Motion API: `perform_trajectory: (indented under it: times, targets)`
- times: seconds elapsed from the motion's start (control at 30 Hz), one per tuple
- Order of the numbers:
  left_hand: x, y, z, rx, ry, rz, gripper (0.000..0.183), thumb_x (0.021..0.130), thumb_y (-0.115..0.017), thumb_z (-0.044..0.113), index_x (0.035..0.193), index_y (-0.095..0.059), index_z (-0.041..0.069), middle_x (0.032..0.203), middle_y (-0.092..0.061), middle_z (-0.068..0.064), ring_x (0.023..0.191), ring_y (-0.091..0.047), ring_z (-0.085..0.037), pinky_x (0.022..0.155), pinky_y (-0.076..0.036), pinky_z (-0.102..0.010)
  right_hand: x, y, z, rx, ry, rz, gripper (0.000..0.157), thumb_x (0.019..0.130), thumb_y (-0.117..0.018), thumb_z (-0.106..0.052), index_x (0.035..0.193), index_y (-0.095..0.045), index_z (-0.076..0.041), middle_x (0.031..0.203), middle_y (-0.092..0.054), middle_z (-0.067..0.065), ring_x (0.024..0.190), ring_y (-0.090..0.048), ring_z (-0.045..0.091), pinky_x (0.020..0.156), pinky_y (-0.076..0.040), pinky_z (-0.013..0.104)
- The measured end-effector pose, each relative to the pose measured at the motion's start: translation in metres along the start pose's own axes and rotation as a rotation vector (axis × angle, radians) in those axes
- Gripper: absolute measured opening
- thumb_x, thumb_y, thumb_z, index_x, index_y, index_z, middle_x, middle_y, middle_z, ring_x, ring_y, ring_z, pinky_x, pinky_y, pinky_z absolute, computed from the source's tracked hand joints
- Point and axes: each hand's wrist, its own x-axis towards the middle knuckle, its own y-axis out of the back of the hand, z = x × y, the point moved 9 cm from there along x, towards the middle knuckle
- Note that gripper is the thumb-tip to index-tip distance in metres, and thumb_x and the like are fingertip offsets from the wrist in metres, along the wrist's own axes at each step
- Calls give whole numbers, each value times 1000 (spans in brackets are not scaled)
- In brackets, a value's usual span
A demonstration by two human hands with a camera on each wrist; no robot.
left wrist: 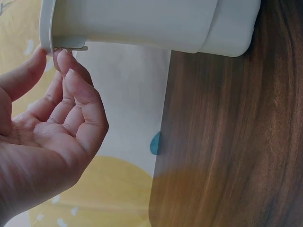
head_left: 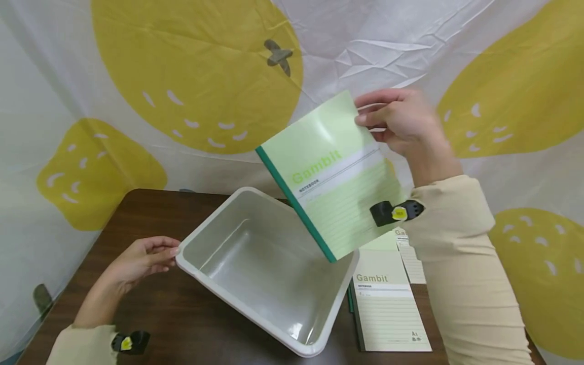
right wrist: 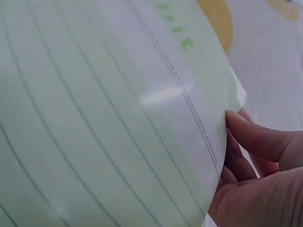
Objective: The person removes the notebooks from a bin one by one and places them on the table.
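A pale green notebook (head_left: 328, 172) with a dark green spine is up in the air, tilted, overlapping the right side of the bin in the head view. My right hand (head_left: 401, 119) pinches its upper right edge, thumb on the cover; the right wrist view shows the thumb (right wrist: 255, 137) at that edge. Below it a grey-white plastic bin (head_left: 255, 299) sits angled on the table, its inside showing bare. At the bin's left corner my left hand (head_left: 143, 261) pinches the rim (left wrist: 46, 26) between thumb and fingertips.
More notebooks (head_left: 390, 314) lie in a stack right of the bin, with a smaller notebook (head_left: 412, 261) behind. The dark wooden table (head_left: 150, 213) backs onto a white cloth (head_left: 328, 30) printed with yellow fruit.
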Motion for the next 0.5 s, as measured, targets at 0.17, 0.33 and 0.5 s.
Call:
perform_trajectory:
  times: [0.17, 0.33, 0.5]
  targets:
    - [-1, 0, 0, -11, -1, -5, 33, 90, -62, 13, 109, -53, -12, 85, -62, -1, 76, -59, -14, 66, -52, -26, 4, 45, 6, -4, -25, 42, 29, 79, -60, 18, 73, -72, -8, 66, -65, 5, 57, -61, 14, 49, -47, 25]
    - [-2, -1, -1, -16, 0, -11, 31, 90, -62, 13, 108, -54, -11, 84, -62, -1, 77, -59, -14, 66, -51, -26, 1, 93, 24, -58, -60, 67, 29, 81, -62, 13, 73, -73, -13, 67, -65, 1, 58, -59, 12, 51, -44, 23]
    - [-3, -1, -1, -17, 4, -9, 30, 90, -62, 13, 108, -54, -10, 84, -62, -1, 76, -59, -14, 66, -52, -26, -7, 137, 50, -70, -95, 103, 29, 81, -63, 9, 71, -74, -17, 69, -65, -2, 58, -59, 10, 51, -43, 21]
